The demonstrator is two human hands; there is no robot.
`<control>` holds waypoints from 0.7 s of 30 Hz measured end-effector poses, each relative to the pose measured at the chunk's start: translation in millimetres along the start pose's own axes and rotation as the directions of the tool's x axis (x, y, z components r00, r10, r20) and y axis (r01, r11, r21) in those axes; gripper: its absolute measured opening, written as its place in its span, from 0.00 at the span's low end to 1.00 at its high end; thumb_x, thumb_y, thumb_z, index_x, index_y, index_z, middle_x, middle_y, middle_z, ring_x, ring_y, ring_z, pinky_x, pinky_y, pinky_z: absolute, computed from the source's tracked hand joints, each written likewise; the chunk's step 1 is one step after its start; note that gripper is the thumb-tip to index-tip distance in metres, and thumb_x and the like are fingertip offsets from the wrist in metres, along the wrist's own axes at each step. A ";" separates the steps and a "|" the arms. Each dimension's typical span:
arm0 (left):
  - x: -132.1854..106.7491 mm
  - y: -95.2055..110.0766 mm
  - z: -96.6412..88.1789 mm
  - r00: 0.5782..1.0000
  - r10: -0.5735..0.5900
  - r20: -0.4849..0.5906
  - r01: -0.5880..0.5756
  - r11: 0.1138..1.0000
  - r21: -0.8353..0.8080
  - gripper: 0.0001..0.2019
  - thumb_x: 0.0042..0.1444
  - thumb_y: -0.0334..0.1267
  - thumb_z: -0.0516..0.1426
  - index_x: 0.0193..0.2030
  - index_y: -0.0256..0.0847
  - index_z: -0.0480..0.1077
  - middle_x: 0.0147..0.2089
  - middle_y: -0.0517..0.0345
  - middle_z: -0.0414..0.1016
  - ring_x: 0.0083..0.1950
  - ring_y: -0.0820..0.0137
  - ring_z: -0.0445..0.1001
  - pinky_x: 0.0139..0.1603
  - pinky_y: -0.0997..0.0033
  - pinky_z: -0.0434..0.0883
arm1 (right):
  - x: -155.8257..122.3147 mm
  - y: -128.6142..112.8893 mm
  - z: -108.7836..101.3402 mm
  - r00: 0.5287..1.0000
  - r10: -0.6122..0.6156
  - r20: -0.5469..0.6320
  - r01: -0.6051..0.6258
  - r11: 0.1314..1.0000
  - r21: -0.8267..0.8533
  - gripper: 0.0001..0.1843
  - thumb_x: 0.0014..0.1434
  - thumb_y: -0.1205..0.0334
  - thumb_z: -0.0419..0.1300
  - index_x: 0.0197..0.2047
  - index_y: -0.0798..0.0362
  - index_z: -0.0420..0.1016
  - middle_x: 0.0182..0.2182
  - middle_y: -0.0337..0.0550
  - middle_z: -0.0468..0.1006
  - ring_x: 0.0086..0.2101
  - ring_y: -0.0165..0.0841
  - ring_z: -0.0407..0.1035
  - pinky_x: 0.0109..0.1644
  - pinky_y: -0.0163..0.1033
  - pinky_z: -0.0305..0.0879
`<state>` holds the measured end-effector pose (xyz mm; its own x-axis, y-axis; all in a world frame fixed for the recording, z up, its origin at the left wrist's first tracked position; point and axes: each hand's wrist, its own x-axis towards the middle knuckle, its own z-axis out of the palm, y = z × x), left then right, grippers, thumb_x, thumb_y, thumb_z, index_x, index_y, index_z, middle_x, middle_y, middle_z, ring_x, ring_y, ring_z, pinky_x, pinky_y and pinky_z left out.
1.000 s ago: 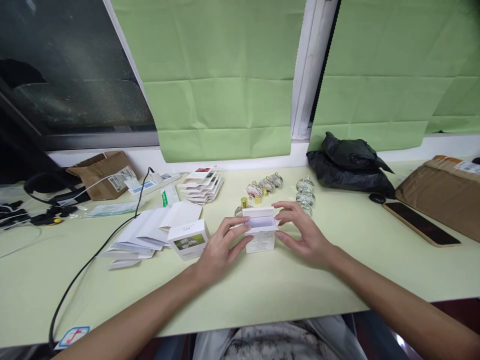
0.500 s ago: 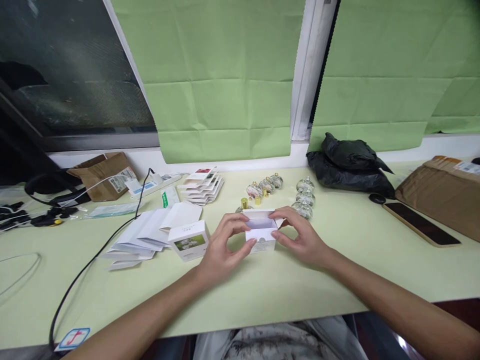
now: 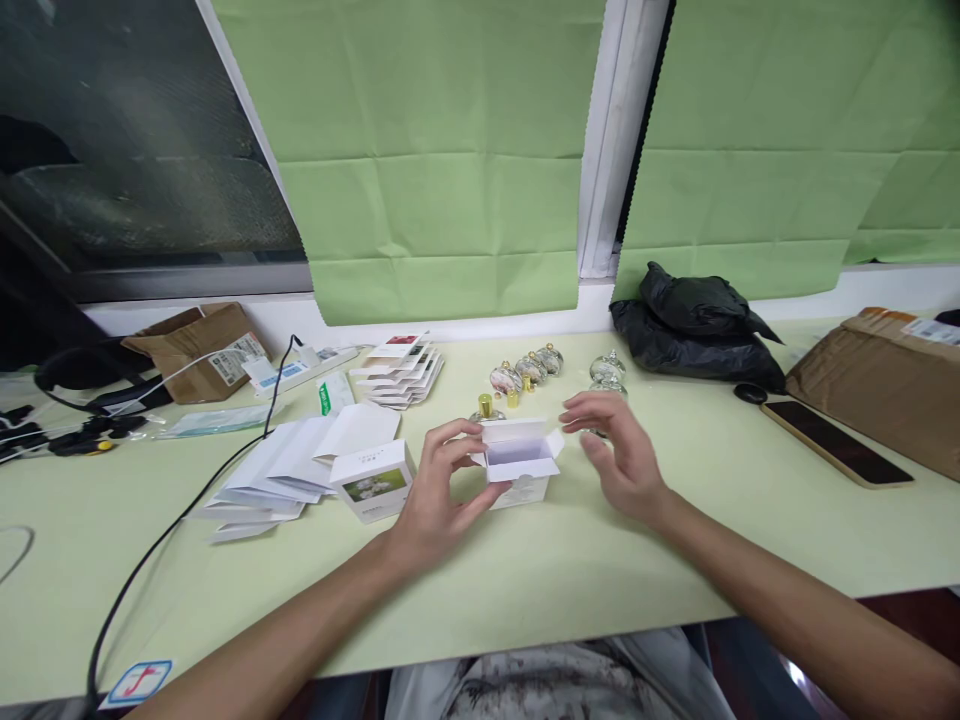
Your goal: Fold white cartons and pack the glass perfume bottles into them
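Head view: the left hand (image 3: 439, 490) is holding an open white box (image 3: 525, 490) over the table (image 3: 517, 590).
Its fingers and thumb are gripping the box's left side; the right hand (image 3: 628, 462) is hovering just right of it, fingers curving, parted from the thumb. A flower-printed box (image 3: 373, 482) is standing left, glass bottles (image 3: 506, 378) beyond.

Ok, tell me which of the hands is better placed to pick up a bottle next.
Probably the right hand: it looks free, fingers spread, apart from the open white box, with bottles just beyond it. The left hand is holding the box's left side.
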<state>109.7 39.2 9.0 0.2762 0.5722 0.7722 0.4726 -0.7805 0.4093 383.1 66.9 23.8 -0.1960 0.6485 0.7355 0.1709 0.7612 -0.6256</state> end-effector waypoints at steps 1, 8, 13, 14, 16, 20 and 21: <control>-0.4 0.0 1.1 1.000 -0.021 -0.012 0.021 0.999 -0.027 0.27 0.61 0.31 0.68 0.63 0.49 0.63 0.65 0.45 0.63 0.68 0.58 0.69 0.48 0.63 0.84 | 2.0 1.3 -2.0 0.994 0.002 -0.111 -0.002 1.000 0.001 0.10 0.75 0.54 0.55 0.55 0.44 0.73 0.53 0.49 0.72 0.48 0.42 0.74 0.49 0.51 0.77; -1.5 -3.1 5.9 1.000 -0.024 -0.002 0.023 0.982 -0.190 0.32 0.63 0.30 0.66 0.66 0.53 0.55 0.66 0.45 0.61 0.70 0.59 0.68 0.51 0.59 0.85 | 18.8 14.0 -18.5 0.857 -0.019 -0.515 -0.027 0.996 -0.083 0.07 0.74 0.55 0.58 0.51 0.47 0.71 0.42 0.43 0.71 0.34 0.33 0.67 0.41 0.44 0.68; -2.8 -3.3 4.5 0.999 0.050 0.012 -0.048 0.987 -0.156 0.35 0.60 0.25 0.67 0.67 0.50 0.56 0.66 0.42 0.62 0.70 0.56 0.68 0.53 0.57 0.83 | 16.1 19.5 -16.7 0.869 -0.030 -0.493 -0.023 0.995 -0.102 0.09 0.73 0.55 0.60 0.52 0.47 0.71 0.42 0.43 0.71 0.36 0.34 0.67 0.40 0.43 0.67; -3.9 -3.1 4.3 0.999 0.048 0.018 -0.044 0.985 -0.168 0.35 0.60 0.24 0.66 0.67 0.50 0.56 0.65 0.42 0.63 0.69 0.56 0.69 0.53 0.57 0.83 | 14.1 20.1 -15.2 0.878 -0.023 -0.478 -0.029 0.994 -0.103 0.09 0.73 0.55 0.59 0.53 0.47 0.71 0.42 0.43 0.71 0.36 0.34 0.67 0.40 0.43 0.68; -7.1 -3.0 3.9 0.998 0.053 0.045 -0.043 0.979 -0.201 0.34 0.61 0.23 0.65 0.67 0.49 0.55 0.62 0.42 0.66 0.67 0.57 0.71 0.54 0.55 0.82 | 9.9 20.8 -11.8 0.903 -0.002 -0.429 -0.043 0.995 -0.094 0.10 0.73 0.54 0.59 0.54 0.46 0.70 0.42 0.43 0.71 0.36 0.35 0.68 0.39 0.43 0.69; -14.9 -4.7 2.1 0.987 0.112 0.115 -0.078 0.962 -0.262 0.35 0.61 0.23 0.64 0.68 0.48 0.52 0.58 0.44 0.71 0.62 0.58 0.76 0.54 0.51 0.81 | 4.5 22.5 -4.1 0.969 0.096 -0.227 -0.118 0.989 -0.087 0.10 0.73 0.55 0.58 0.55 0.45 0.69 0.42 0.44 0.73 0.39 0.38 0.70 0.42 0.45 0.71; -16.3 -5.3 1.5 0.986 0.113 0.122 -0.077 0.959 -0.271 0.35 0.61 0.23 0.63 0.68 0.48 0.52 0.58 0.44 0.72 0.61 0.58 0.76 0.54 0.52 0.81 | 4.5 23.3 -1.6 0.979 0.133 -0.158 -0.148 0.985 -0.089 0.11 0.73 0.55 0.58 0.56 0.45 0.68 0.42 0.45 0.73 0.39 0.38 0.71 0.43 0.45 0.72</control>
<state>104.0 34.4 -6.5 0.4278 0.5063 0.7487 0.2052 -0.8611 0.4651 387.8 87.5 12.9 -0.0168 0.7352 0.6777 0.2837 0.6534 -0.7018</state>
